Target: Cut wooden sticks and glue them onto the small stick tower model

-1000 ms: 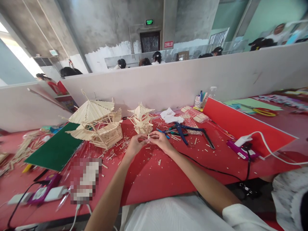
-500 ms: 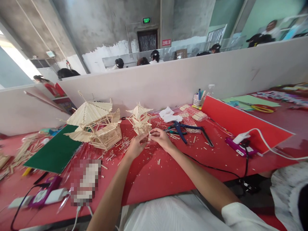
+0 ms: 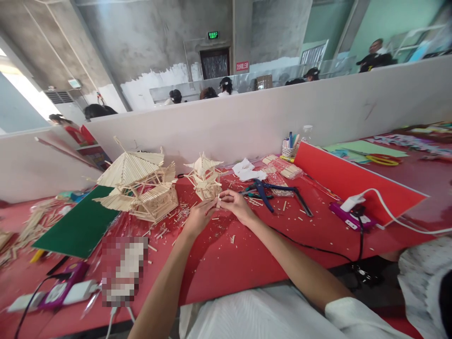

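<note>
My left hand and my right hand meet above the red table, fingertips together. Between them a small pale wooden stick piece stands upright; my right hand pinches it, and my left fingers press against its other side. Fingers partly hide it. Just behind my hands is a small pavilion model built of wooden sticks. A larger stick pavilion, with a broad pleated roof, stands to the left. Stick offcuts lie scattered near my left wrist.
A blue-handled cutter lies right of my hands, near bundled sticks and white tissue. A red board leans by a purple power strip. At left are a green board and another power strip. A white partition runs behind.
My fingers have shifted slightly around the small stick piece, with the left fingers flattening against it. The whole view has drifted a little; the models stay in place.
</note>
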